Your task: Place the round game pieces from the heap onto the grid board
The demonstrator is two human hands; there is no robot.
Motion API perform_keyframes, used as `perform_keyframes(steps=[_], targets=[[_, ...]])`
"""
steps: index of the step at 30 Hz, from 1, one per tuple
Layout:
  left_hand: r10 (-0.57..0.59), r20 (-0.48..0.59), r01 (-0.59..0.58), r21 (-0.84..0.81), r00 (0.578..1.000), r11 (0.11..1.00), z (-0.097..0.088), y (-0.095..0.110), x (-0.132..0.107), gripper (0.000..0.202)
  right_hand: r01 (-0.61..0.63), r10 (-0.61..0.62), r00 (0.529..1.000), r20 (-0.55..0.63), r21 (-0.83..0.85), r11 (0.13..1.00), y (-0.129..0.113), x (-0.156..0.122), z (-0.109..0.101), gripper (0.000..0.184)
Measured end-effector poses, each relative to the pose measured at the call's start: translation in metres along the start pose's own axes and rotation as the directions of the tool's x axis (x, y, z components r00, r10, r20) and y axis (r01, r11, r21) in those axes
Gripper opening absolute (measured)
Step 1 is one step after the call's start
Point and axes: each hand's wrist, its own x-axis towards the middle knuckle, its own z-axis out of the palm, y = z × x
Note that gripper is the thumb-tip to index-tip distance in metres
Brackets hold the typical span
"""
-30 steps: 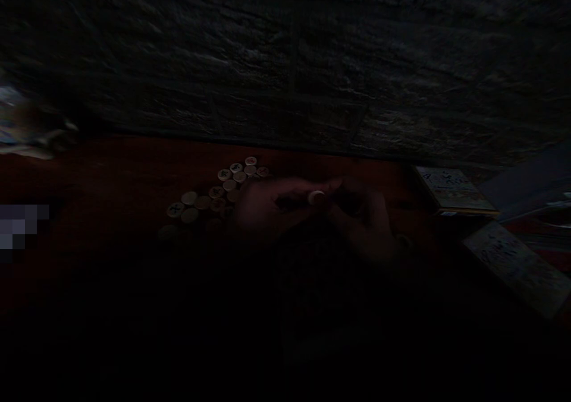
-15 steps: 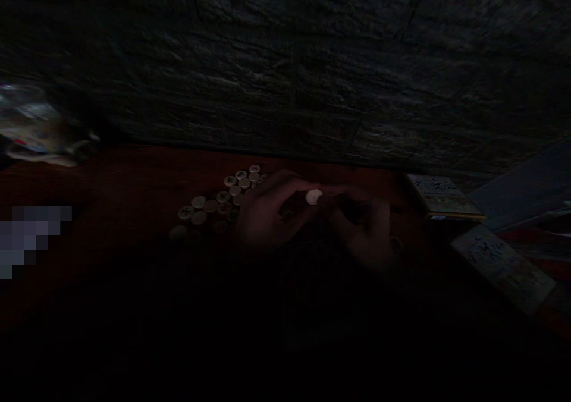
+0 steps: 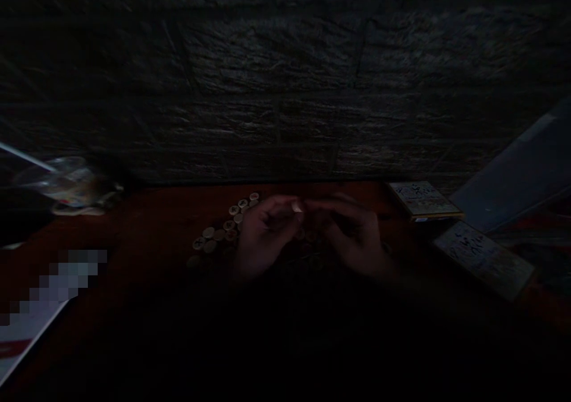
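Observation:
My left hand is closed, with a pale round xiangqi piece pinched between thumb and forefinger and tipped on its edge. Just right of it, my right hand curves inward. Its forefinger reaches close to the piece, its thumb hangs apart below, and nothing shows between them; contact with the piece cannot be made out. Loose xiangqi pieces, some with dark characters, lie on the reddish-brown table left of my left hand, partly hidden by it. More pieces show dimly between my hands.
Two flat printed boxes, a far one and a nearer one, lie at the right. A clear cup with a straw stands at the left. A pale sheet is at lower left. A stone wall runs behind the table.
The view has shifted, so the table sits lower in it. The piece has turned from face-on to edge-on in my left fingers. My right thumb and forefinger have spread apart.

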Motion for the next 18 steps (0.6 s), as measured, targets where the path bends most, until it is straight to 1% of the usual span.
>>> perform_keyframes(steps=[1,3,5,7,10,12,15,18], targets=[[-0.035,0.002,0.035,-0.068,0.999,0.997,0.001,0.003,0.001,0.025,0.032,-0.032,0.999,0.011,-0.027,0.999,-0.001,0.001,-0.002,0.026],[-0.065,0.024,0.068,-0.147,0.998,0.987,0.002,0.006,0.003,0.025,0.105,-0.100,0.993,0.067,-0.067,0.992,-0.002,0.004,-0.006,0.033],[-0.068,0.047,0.076,-0.180,0.997,0.981,0.002,0.006,0.003,0.023,0.175,-0.166,0.978,0.128,-0.070,0.982,-0.003,0.007,-0.008,0.035],[-0.080,0.061,0.091,-0.191,0.995,0.977,0.001,0.004,0.002,0.021,0.207,-0.195,0.965,0.173,-0.054,0.977,-0.003,0.009,-0.009,0.036],[-0.090,0.086,0.105,-0.190,0.992,0.976,0.000,0.001,0.001,0.016,0.229,-0.212,0.947,0.241,-0.045,0.972,-0.004,0.014,-0.012,0.037],[-0.092,0.106,0.110,-0.183,0.990,0.977,0.000,0.001,0.001,0.015,0.235,-0.206,0.933,0.294,-0.067,0.970,-0.005,0.018,-0.016,0.031],[-0.101,0.122,0.121,-0.166,0.987,0.979,-0.001,0.004,0.001,0.015,0.224,-0.162,0.914,0.371,-0.132,0.966,-0.008,0.024,-0.023,0.017],[-0.103,0.128,0.124,-0.161,0.986,0.979,-0.001,0.007,0.000,0.017,0.251,-0.154,0.890,0.428,-0.180,0.951,-0.012,0.028,-0.030,0.014]])
